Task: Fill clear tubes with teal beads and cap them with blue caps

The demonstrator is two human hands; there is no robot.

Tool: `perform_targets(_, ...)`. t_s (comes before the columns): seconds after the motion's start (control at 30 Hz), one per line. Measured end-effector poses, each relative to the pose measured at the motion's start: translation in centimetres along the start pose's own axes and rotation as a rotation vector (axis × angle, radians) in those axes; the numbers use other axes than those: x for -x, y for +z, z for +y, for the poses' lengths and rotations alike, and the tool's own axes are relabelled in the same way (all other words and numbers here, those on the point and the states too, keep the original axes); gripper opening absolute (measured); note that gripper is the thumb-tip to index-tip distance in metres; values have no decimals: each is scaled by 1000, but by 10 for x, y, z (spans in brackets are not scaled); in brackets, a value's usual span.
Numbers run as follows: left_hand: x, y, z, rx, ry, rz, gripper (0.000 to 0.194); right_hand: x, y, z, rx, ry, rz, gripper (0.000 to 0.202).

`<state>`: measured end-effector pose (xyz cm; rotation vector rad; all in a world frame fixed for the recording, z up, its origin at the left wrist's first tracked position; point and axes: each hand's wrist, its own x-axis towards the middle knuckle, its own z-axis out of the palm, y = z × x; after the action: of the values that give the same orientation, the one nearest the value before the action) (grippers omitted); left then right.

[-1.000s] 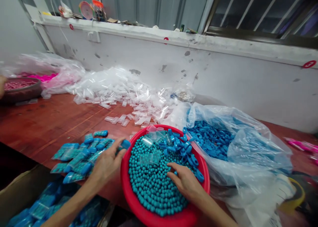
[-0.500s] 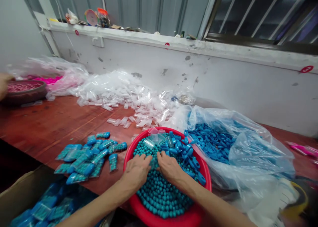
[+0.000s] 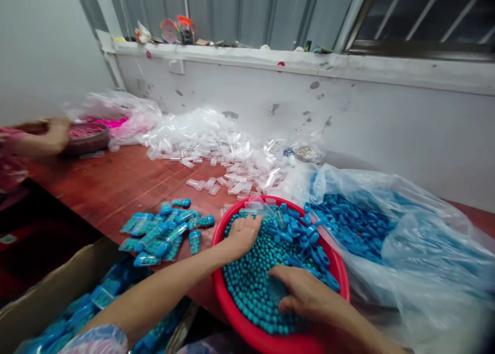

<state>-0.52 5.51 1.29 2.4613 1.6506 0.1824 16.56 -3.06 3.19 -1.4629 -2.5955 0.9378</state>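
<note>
A red basin (image 3: 218,271) holds many turquoise beads (image 3: 251,287), with blue plastic caps (image 3: 309,235) heaped at its back right and a few clear plastic cases (image 3: 255,205) at its back rim. My left hand (image 3: 243,236) is over the beads at the back left, fingers bent together near the clear cases; what they hold, if anything, is hidden. At the basin's front right, my right hand (image 3: 303,290) has thumb and fingers around a clear plastic case (image 3: 277,290) low among the beads.
Bead-filled cases with blue caps (image 3: 162,235) lie left of the basin, and more fill a cardboard box (image 3: 50,276) below. Clear cases (image 3: 216,142) are piled behind. A bag of blue caps (image 3: 348,225) lies right. Another person's hand (image 3: 58,132) touches a brown bowl (image 3: 88,143).
My hands have moved apart: the left toward the basin's back, the right toward its front right with the clear case. The view has shifted left, showing more of the other person's arm.
</note>
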Motion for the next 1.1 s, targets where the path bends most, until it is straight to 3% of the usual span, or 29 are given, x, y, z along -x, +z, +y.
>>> perform_targets(0.1, -2, 2, -1, 86, -3, -22, 25, 6, 1, -3, 8, -41, -108, 47)
perform_targets(0.2, 6, -3, -3, 189, 3, -48, 21, -6, 9, 0, 158, -63, -108, 46)
perform_targets(0.27, 13, -8, -5, 264, -12, -55, 19, -20, 17, 3, 293, -72, -54, 44)
perform_targets(0.37, 21, -11, -7, 395, -69, -65, 20, -39, 31, 5, 483, -42, 145, 32)
perform_targets(0.47, 25, -8, -6, 573, -142, -118, 23, -47, 34, 4, 606, 8, 332, 41)
perform_targets(0.63, 28, 2, 6, 946, -238, -306, 36, -45, 23, -2, 598, 53, 391, 52)
perform_targets(0.77, 28, 7, 14, 1285, -243, -303, 30, -40, 23, -1, 407, 43, 497, 59)
perform_targets(0.9, 28, 9, 14, 1475, -276, -321, 22, -28, 24, 5, -113, -19, 584, 71)
perform_targets(1.0, 30, 7, 15, 1557, -265, -374, 22, -21, 18, 7, -550, 44, 561, 57)
perform_targets(1.1, 33, 3, 18, 1657, -211, -466, 26, -19, 12, 7, -757, 97, 447, 44)
